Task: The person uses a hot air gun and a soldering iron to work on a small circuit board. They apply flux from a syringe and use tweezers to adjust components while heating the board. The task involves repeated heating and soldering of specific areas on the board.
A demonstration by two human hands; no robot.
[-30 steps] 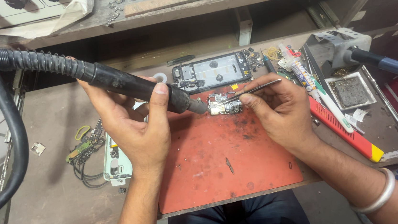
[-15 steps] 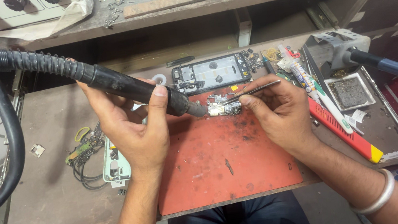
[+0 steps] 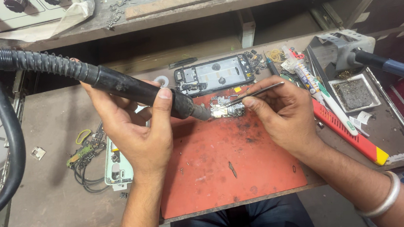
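Almost nothing has moved: your left hand (image 3: 135, 129) still grips the black hot-air wand (image 3: 126, 88), nozzle at the small circuit board (image 3: 228, 107) on the red mat (image 3: 231, 164). Your right hand (image 3: 285, 116) keeps pinching tweezers (image 3: 254, 94) on that board, so heating continues.

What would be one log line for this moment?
left hand: holds hot-air wand, nozzle at circuit board | right hand: holds tweezers, tips on board | surface: red mat

Single head cam, looks steeply down, close over workbench (image 3: 49, 209).
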